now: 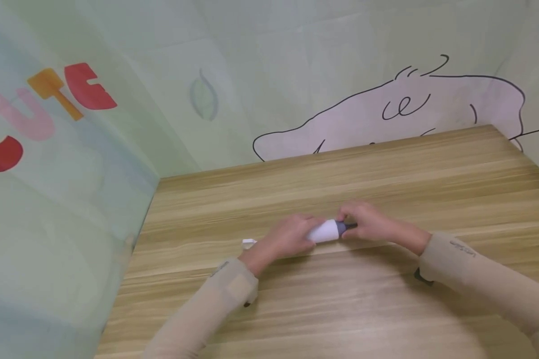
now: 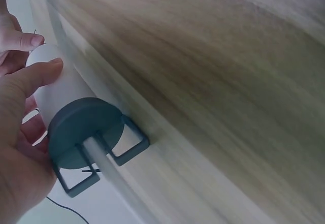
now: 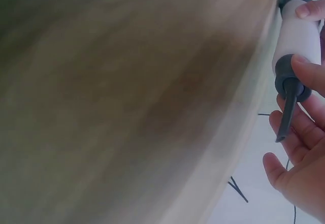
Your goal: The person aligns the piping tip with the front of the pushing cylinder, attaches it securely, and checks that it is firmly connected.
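Note:
A pastry syringe with a white barrel [image 1: 325, 232] lies level just above the wooden table. My left hand [image 1: 292, 234] grips the barrel around its middle, thumb on top. In the left wrist view, the dark end cap [image 2: 84, 132] has two loop handles, and a white plunger rod [image 2: 109, 168] sticks out between them. The plunger's white end [image 1: 248, 243] shows beyond my left wrist in the head view. My right hand [image 1: 370, 221] pinches the dark grey collar at the other end. A slim slanted nozzle [image 3: 288, 115] points out past its fingers in the right wrist view.
The wood-grain table [image 1: 233, 199] spreads under both arms. A printed fabric backdrop [image 1: 161, 89] with coloured letters and a line-drawn figure stands along its left and far edges.

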`<state>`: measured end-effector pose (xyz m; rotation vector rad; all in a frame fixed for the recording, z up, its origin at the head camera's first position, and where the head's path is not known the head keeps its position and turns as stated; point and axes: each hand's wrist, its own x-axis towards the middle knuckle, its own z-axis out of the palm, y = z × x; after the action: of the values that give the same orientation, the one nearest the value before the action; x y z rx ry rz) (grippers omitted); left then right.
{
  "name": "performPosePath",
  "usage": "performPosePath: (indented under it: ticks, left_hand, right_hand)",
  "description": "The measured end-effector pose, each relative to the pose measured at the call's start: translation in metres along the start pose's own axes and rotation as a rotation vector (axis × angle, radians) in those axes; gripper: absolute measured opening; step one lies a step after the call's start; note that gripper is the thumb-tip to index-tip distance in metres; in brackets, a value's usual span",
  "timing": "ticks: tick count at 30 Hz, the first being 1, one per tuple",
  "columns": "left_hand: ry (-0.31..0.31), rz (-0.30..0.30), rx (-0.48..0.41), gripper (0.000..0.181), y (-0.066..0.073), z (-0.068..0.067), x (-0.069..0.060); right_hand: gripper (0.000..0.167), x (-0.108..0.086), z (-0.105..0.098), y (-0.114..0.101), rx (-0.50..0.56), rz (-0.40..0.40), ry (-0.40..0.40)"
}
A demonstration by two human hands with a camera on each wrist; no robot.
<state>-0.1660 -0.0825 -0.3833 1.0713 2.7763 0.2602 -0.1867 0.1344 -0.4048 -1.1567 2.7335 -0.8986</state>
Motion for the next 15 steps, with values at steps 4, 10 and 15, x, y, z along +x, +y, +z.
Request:
performPosePath:
  ticks: [4,10,15]
  left_hand:
    - [0.003,0.01,-0.008,0.055,-0.0013,0.0031,0.0022]
    - [-0.018,-0.002,-0.023,0.055,-0.0014,0.0041,0.0039]
    - [-0.026,-0.017,-0.021,0.057,-0.0038,0.0048,0.0037]
  right_hand:
    - [0.027,0.0003,0.0027,0.0036,-0.004,0.023,-0.025]
    - [0.028,0.0009,0.0028,0.0049,-0.018,0.015,-0.036]
    - [0.03,0.0006,0.0018,0.0048,-0.023,0.018,-0.064]
